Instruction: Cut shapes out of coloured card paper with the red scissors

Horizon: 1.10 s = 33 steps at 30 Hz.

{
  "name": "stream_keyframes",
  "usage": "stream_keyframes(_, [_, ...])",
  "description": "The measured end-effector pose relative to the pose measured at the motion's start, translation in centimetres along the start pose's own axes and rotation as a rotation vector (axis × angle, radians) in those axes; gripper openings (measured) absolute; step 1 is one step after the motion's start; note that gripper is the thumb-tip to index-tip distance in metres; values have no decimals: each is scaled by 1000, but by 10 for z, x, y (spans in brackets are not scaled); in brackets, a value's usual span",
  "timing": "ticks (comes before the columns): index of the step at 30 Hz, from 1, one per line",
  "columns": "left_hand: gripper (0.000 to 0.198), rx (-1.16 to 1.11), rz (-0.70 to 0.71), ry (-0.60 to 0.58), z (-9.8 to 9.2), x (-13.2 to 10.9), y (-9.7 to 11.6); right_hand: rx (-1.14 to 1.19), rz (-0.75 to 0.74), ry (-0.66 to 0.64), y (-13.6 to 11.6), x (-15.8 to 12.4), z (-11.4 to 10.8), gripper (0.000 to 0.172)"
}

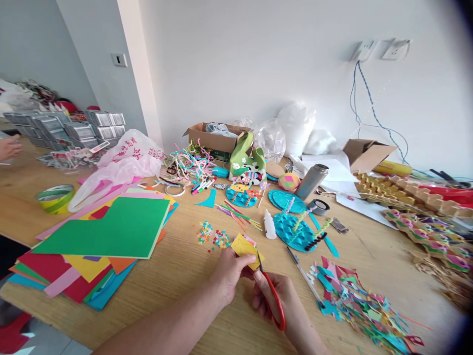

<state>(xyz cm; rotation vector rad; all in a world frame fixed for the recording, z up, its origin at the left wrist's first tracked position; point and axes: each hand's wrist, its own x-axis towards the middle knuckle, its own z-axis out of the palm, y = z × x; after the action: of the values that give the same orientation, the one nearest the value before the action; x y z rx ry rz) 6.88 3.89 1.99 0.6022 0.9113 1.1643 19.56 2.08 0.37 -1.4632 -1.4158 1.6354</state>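
Observation:
Between thumb and fingers, my left hand [229,273] pinches a small piece of yellow paper [244,246] with a drawn outline on it. My right hand [277,296] grips red-handled scissors [276,303]. Their blades meet the right edge of the paper, partly hidden by it. Just beyond my hands lie small heaps of round confetti dots [221,239]. A white glue bottle [269,225] stands behind the paper. To the right, a pen [305,276] lies beside a heap of colored paper scraps [369,308].
A stack of colored paper [107,227] and green-yellow tape [55,198] lie left. Blue discs with pipe cleaners [295,231], a metal flask [312,181] and black tape [318,207] stand right of center. Egg cartons [428,236] line the right side. Another person's hand [10,148] shows far left.

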Motion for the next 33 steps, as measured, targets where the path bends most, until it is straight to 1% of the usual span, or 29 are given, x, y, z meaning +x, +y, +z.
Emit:
stream_keyframes(8, [18, -4, 4, -7, -1, 0, -2, 11, 0, -2, -1, 0, 0, 60])
stream_keyframes(20, [15, 18, -2, 2, -1, 1, -2, 10, 16, 14, -6, -2, 2, 63])
stream_keyframes(33, [16, -16, 4, -29, -2, 0, -1, 10, 7, 1, 0, 0, 0, 60])
